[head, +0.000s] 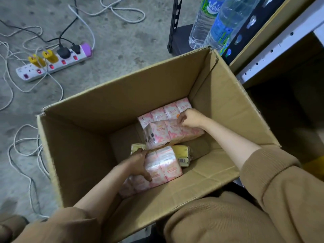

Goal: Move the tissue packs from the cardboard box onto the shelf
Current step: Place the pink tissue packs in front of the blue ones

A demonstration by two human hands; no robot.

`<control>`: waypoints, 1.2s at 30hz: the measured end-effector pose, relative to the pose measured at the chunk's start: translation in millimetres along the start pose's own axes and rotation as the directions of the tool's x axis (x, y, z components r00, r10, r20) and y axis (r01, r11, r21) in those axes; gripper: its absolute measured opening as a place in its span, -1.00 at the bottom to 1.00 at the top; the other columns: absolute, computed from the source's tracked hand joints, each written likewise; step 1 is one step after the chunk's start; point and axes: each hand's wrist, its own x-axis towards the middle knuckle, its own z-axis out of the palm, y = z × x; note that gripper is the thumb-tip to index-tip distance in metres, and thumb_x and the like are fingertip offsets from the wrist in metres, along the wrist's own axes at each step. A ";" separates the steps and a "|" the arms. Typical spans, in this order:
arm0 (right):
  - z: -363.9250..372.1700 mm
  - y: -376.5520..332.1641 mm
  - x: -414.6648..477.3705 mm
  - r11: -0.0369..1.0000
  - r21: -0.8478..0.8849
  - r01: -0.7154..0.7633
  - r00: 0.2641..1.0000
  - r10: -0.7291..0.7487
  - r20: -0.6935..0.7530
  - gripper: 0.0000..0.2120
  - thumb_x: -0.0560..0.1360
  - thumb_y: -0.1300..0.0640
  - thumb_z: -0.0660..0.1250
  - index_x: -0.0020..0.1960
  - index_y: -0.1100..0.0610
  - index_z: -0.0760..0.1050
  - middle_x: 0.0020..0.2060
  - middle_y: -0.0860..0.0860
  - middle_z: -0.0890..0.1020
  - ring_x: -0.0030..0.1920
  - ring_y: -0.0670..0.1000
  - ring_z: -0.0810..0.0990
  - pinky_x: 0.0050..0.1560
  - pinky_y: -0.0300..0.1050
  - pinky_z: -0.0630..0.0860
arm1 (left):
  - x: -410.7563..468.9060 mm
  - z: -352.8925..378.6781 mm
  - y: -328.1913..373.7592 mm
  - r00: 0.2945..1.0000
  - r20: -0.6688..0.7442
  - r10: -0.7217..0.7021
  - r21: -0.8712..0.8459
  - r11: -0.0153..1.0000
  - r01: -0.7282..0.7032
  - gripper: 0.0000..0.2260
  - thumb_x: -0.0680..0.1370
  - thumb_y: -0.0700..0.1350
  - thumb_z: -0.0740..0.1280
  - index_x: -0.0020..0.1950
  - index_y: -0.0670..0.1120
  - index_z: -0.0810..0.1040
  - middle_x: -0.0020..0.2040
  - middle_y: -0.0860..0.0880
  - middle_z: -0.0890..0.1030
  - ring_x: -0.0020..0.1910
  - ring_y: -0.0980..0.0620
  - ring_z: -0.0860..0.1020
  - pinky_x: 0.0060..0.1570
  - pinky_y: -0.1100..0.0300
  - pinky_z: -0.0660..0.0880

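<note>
An open cardboard box [157,81] stands on the floor below me with pink and white tissue packs at its bottom. My left hand [138,163] grips the left side of the near pink tissue pack [164,167]. My right hand [190,118] has its fingers curled over the top of the far pink tissue pack [163,135], which lies tilted against another pink pack [164,111] at the back wall. A yellow tissue pack [182,155] lies underneath, between the two. The shelf [273,55] runs along the right, its white perforated rail beside the box.
Water bottles [215,23] stand on a low black rack [175,25] behind the box. A power strip [52,64] with plugs and loose white and black cables lies on the concrete floor to the left. My brown sleeves and lap fill the bottom.
</note>
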 end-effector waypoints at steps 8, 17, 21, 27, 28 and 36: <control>0.0 3.1 11.9 0.997 -0.074 -0.001 0.999 -0.002 -0.032 -0.61 0.47 0.34 0.20 0.29 0.21 0.44 0.33 0.17 0.47 0.32 0.13 0.44 0.29 -0.11 0.41 | 2.7 10.9 1.8 0.999 -0.043 -0.009 0.040 0.999 0.011 -0.04 0.24 -0.02 0.57 0.49 -0.14 0.11 0.42 -0.13 0.30 0.35 -0.09 0.36 0.29 0.20 0.36; 3.8 -6.0 18.2 0.890 -0.449 0.080 0.945 0.076 0.318 -0.17 0.26 -0.16 0.49 0.39 0.15 0.29 0.36 0.10 0.41 0.31 0.13 0.43 0.26 -0.09 0.43 | 3.9 15.1 2.5 0.997 -0.072 0.003 0.080 0.997 0.002 -0.10 0.27 -0.04 0.55 0.48 -0.14 0.14 0.45 -0.10 0.23 0.36 -0.09 0.36 0.27 0.18 0.37; 6.5 1.5 17.1 0.954 -0.299 0.020 0.942 0.083 0.325 -0.32 0.26 -0.06 0.53 0.24 0.18 0.34 0.23 0.10 0.45 0.14 0.10 0.47 0.03 -0.08 0.43 | 4.7 16.5 0.9 0.997 -0.071 0.006 0.072 0.997 -0.001 -0.10 0.26 -0.03 0.56 0.47 -0.14 0.16 0.45 -0.11 0.24 0.36 -0.09 0.36 0.28 0.18 0.36; 13.9 11.1 15.1 0.992 -0.030 -0.123 0.935 0.126 0.330 -0.22 0.28 0.12 0.53 0.38 0.14 0.20 0.33 0.09 0.39 0.24 0.06 0.42 0.16 -0.11 0.43 | 5.4 18.1 -2.4 0.996 -0.084 0.004 0.022 1.000 -0.003 -0.10 0.27 -0.05 0.55 0.48 -0.13 0.14 0.46 -0.10 0.21 0.39 -0.09 0.31 0.31 0.19 0.32; 12.7 12.9 15.1 0.992 -0.015 -0.124 0.938 0.122 0.326 -0.19 0.27 0.12 0.54 0.40 0.14 0.20 0.35 0.08 0.38 0.29 0.08 0.41 0.26 -0.09 0.40 | 4.7 19.1 -3.1 0.996 -0.090 0.005 0.022 1.000 -0.003 -0.11 0.27 -0.05 0.55 0.47 -0.14 0.14 0.45 -0.11 0.21 0.39 -0.09 0.31 0.31 0.19 0.32; 4.8 -8.3 1.0 0.982 -0.187 -0.019 0.957 0.072 0.281 -0.20 0.19 -0.05 0.56 0.29 0.19 0.32 0.16 0.07 0.51 0.07 0.06 0.50 0.15 -0.05 0.50 | -5.9 16.4 -9.0 0.995 -0.079 0.065 0.039 0.997 -0.062 -0.15 0.29 0.01 0.53 0.44 -0.16 0.18 0.40 -0.11 0.28 0.36 -0.06 0.33 0.31 0.21 0.29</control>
